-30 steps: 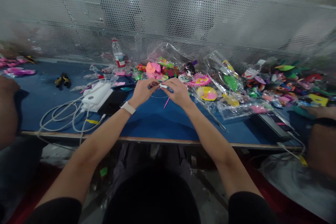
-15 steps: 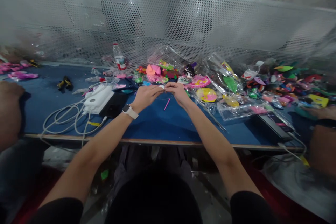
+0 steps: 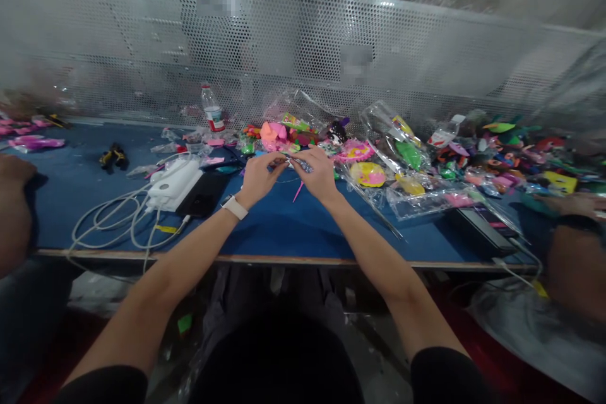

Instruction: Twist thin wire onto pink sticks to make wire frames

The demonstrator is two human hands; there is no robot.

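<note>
My left hand point(image 3: 260, 179), with a pale-banded watch on its wrist, meets my right hand point(image 3: 319, 175) over the blue table point(image 3: 284, 227). The fingertips of both are pinched close together. A small whitish thing point(image 3: 288, 163) shows between them, too small to name. Just below the fingers a thin pink stick point(image 3: 298, 191) hangs or lies; which one I cannot tell. Beyond my hands sits a heap of colourful foam pieces, among them a pink-orange one point(image 3: 273, 136). A yellow-and-pink oval piece point(image 3: 368, 174) lies right of my right hand.
At left are a white power bank point(image 3: 175, 183), looped cables and a black phone point(image 3: 204, 194). Bottles point(image 3: 212, 110) and plastic bags point(image 3: 407, 202) stand or lie behind. A dark device point(image 3: 487, 230) is at right. Other people's arms point(image 3: 572, 252) reach in from both sides.
Both hands have turned, and their fingers are more curled around the small thing, opening a gap between thumbs and fingers. The view has shifted slightly.
</note>
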